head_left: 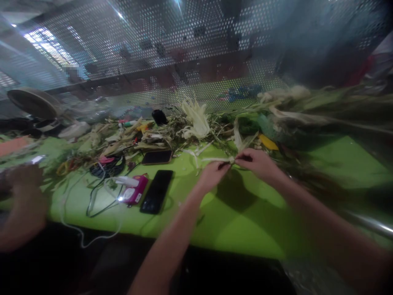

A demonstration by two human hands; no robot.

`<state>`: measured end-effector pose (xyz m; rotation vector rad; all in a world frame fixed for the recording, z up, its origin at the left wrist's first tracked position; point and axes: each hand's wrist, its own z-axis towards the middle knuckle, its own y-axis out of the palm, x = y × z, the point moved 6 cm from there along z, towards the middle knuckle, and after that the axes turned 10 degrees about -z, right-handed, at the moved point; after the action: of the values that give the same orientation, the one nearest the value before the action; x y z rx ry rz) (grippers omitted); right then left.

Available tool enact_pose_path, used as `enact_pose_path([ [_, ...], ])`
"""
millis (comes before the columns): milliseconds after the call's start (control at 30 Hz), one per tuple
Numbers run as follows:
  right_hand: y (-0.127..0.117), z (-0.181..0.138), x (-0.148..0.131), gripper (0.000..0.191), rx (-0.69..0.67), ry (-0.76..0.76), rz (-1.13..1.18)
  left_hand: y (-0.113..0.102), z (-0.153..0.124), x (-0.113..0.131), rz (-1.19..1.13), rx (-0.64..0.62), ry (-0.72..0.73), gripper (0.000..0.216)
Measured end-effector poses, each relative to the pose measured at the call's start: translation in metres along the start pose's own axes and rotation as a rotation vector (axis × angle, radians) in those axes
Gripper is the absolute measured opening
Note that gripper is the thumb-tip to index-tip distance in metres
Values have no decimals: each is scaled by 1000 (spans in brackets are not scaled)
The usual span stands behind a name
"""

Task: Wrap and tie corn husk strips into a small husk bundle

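My left hand [211, 174] and my right hand [256, 160] meet over the green table [245, 221], both pinched on a thin pale leaf strip [215, 159] that runs between them. Just behind lies a heap of pale husks and green stalks [196, 121]. The fingers are closed around the strip.
Two dark phones [156, 191] [156, 157] lie left of my hands, beside a pink power bank [135, 192] with white cables. Another person's arm [21, 205] rests at the far left. A perforated metal screen [184, 61] stands behind the table. A long bundle of stalks [322, 114] lies at right.
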<state>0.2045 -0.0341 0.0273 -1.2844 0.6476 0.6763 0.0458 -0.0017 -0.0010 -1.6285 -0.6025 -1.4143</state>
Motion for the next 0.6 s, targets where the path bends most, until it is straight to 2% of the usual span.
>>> enact_pose_path([
  [100,1,-1,-1,18,19,-13,-21,4,0,2,51,-4,35,24],
  [233,2,-3,-3,17,36,-10,-69,5,0,-5,36,20,-4,22],
  [333,4,-4,-4,20,58,-19,-79,5,4,-12,-108,47,-26,19],
  [433,8,-5,-3,24,79,-31,-91,7,10,-16,-318,43,13,20],
  [533,17,-3,2,21,27,4,4,11,13,-17,-439,-16,34,25],
  [600,22,-2,7,19,-23,50,76,11,12,-17,-418,-41,22,24],
])
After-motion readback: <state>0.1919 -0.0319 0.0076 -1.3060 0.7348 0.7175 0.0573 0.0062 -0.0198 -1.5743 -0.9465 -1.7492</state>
